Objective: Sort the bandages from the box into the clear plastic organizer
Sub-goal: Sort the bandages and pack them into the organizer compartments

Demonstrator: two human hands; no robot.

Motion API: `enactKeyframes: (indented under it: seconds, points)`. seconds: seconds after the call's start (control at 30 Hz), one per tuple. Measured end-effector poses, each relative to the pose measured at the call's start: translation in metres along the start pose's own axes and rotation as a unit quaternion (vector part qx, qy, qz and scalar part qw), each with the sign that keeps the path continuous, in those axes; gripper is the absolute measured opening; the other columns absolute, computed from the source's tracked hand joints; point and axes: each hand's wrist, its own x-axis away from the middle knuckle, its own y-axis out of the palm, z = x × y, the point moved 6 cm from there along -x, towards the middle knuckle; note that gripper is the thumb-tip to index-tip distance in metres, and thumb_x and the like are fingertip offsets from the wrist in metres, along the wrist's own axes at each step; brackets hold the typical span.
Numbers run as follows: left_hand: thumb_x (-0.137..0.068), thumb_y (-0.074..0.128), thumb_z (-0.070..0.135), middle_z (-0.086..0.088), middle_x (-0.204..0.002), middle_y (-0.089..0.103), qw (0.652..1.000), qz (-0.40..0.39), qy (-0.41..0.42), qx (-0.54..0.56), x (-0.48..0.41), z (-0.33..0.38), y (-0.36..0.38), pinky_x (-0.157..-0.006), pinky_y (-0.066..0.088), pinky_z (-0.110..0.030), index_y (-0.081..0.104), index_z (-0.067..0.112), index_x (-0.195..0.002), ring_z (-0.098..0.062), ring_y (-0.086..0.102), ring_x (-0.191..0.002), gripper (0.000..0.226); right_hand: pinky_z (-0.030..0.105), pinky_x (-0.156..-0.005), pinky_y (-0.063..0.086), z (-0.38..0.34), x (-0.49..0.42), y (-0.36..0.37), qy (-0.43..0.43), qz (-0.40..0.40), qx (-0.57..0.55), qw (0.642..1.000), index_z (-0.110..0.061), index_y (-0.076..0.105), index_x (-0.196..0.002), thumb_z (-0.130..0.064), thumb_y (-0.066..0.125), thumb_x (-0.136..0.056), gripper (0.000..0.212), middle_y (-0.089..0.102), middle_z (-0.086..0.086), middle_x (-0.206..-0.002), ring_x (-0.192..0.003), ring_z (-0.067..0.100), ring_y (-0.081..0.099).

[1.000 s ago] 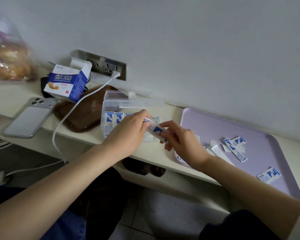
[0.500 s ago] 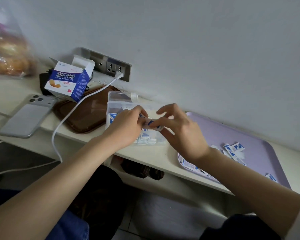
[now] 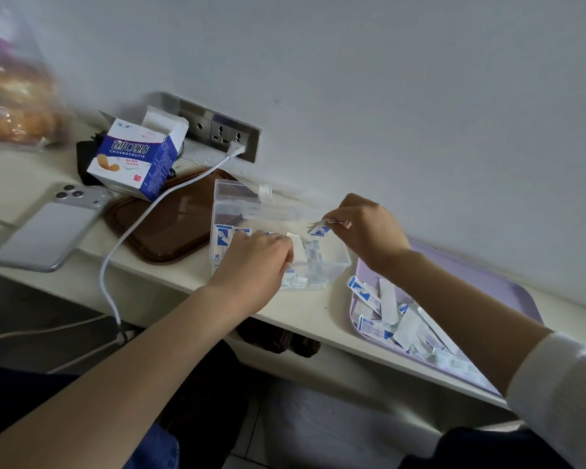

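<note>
Phone [image 3: 48, 231], bandage box [image 3: 136, 157], cable [image 3: 142, 216] left of organizer [image 3: 232, 201]; right fingers [image 3: 340, 213] pinch bandage [image 3: 319, 229]; left fingers [image 3: 279, 245] curled, grip unclear.

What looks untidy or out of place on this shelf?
The bandage box sits tilted, flaps open. Loose bandages lie jumbled at the near end of the purple tray. A white cable trails across the brown tray and over the edge.

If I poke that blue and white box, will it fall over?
Probably yes. The box is thin cardboard with its flaps open, so it's likely light. It looks tilted, seemingly resting partly on the brown tray, so a poke may tip it.
</note>
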Motion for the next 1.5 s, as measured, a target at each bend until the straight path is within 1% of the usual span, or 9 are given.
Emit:
enactKeyframes:
  seconds: [0.27, 0.5, 0.8, 0.9, 1.03, 1.13, 1.23, 1.33, 1.5]
  points:
    - [-0.097, 0.046, 0.017, 0.005, -0.105, 0.063, 1.0, 0.012, 0.0, -0.003, -0.002, 0.0, -0.001, -0.09, 0.03, -0.033, 0.054, 0.023, -0.098, -0.016, 0.049, -0.097, 0.01, 0.032, -0.066, 0.043, 0.001, -0.018, 0.034, -0.014, -0.088, 0.089, 0.992, -0.016, 0.071, -0.097, -0.015, 0.051, -0.092, 0.021, 0.06, 0.002, -0.097, -0.089, 0.023, 0.057]
    - [-0.096, 0.047, 0.012, 0.003, -0.103, 0.062, 1.0, 0.015, -0.001, 0.015, -0.004, 0.001, 0.0, -0.089, 0.032, -0.03, 0.052, 0.022, -0.096, -0.016, 0.049, -0.095, 0.012, 0.027, -0.084, 0.044, 0.0, -0.02, 0.056, -0.115, -0.206, 0.181, 0.955, -0.017, 0.07, -0.098, -0.016, 0.049, -0.091, 0.022, 0.065, -0.002, -0.097, -0.095, 0.018, 0.055]
    - [-0.094, 0.045, 0.008, 0.002, -0.099, 0.062, 0.999, 0.037, 0.004, 0.017, -0.006, 0.0, -0.001, -0.077, 0.027, -0.025, 0.042, 0.025, -0.085, -0.012, 0.04, -0.083, 0.02, 0.036, -0.086, 0.047, -0.002, -0.026, 0.075, -0.11, -0.356, 0.229, 0.9, -0.015, 0.065, -0.072, -0.016, 0.061, -0.078, 0.008, 0.066, 0.0, -0.075, -0.078, 0.025, 0.058]
    - [-0.094, 0.047, 0.01, 0.002, -0.101, 0.063, 0.999, 0.036, 0.002, 0.021, -0.007, 0.0, -0.001, -0.082, 0.032, -0.025, 0.042, 0.025, -0.086, -0.014, 0.048, -0.091, 0.018, 0.036, -0.086, 0.047, -0.004, -0.025, 0.078, -0.125, -0.368, 0.241, 0.889, -0.018, 0.042, -0.053, -0.015, 0.059, -0.077, 0.03, 0.049, -0.003, -0.06, -0.065, 0.027, 0.045]
    - [-0.095, 0.048, 0.012, 0.001, -0.104, 0.063, 0.999, 0.033, 0.005, 0.025, -0.007, 0.0, -0.002, -0.084, 0.034, -0.026, 0.044, 0.025, -0.087, -0.014, 0.049, -0.094, 0.016, 0.033, -0.083, 0.05, -0.005, -0.021, 0.077, -0.113, -0.398, 0.207, 0.886, -0.023, 0.068, -0.078, -0.027, 0.069, -0.078, 0.004, 0.059, 0.0, -0.073, -0.071, 0.027, 0.053]
    - [-0.095, 0.049, 0.013, 0.001, -0.105, 0.064, 0.999, 0.029, 0.002, 0.027, -0.008, 0.0, -0.001, -0.086, 0.035, -0.027, 0.047, 0.023, -0.089, -0.014, 0.05, -0.095, 0.011, 0.033, -0.084, 0.05, -0.002, -0.019, 0.078, -0.094, -0.439, 0.191, 0.873, -0.03, 0.071, -0.102, -0.033, 0.072, -0.078, 0.024, 0.066, -0.001, -0.093, -0.087, 0.024, 0.06]
    - [-0.095, 0.049, 0.014, 0.001, -0.105, 0.064, 0.999, 0.03, 0.007, 0.024, -0.008, 0.0, -0.001, -0.086, 0.035, -0.026, 0.046, 0.023, -0.089, -0.014, 0.051, -0.095, 0.011, 0.029, -0.077, 0.047, -0.001, -0.021, 0.078, -0.082, -0.444, 0.185, 0.873, -0.026, 0.071, -0.1, -0.016, 0.065, -0.082, 0.022, 0.065, 0.003, -0.096, -0.088, 0.026, 0.058]
    - [-0.095, 0.049, 0.014, 0.001, -0.103, 0.063, 0.999, 0.031, 0.011, 0.027, -0.008, -0.001, -0.001, -0.083, 0.033, -0.025, 0.044, 0.023, -0.086, -0.014, 0.05, -0.094, 0.013, 0.024, -0.057, 0.034, -0.001, -0.02, 0.074, -0.082, -0.427, 0.201, 0.878, -0.022, 0.054, -0.061, 0.003, 0.052, -0.076, 0.028, 0.051, 0.008, -0.078, -0.067, 0.031, 0.045]
    - [-0.095, 0.048, 0.016, 0.002, -0.101, 0.063, 0.999, 0.023, 0.007, 0.027, -0.009, -0.002, 0.002, -0.081, 0.032, -0.025, 0.054, 0.021, -0.094, -0.014, 0.05, -0.093, 0.008, 0.031, -0.09, 0.044, 0.004, -0.018, 0.061, -0.099, -0.321, 0.159, 0.928, -0.027, 0.069, -0.104, 0.0, 0.043, -0.088, 0.041, 0.058, 0.0, -0.097, -0.102, 0.022, 0.054]
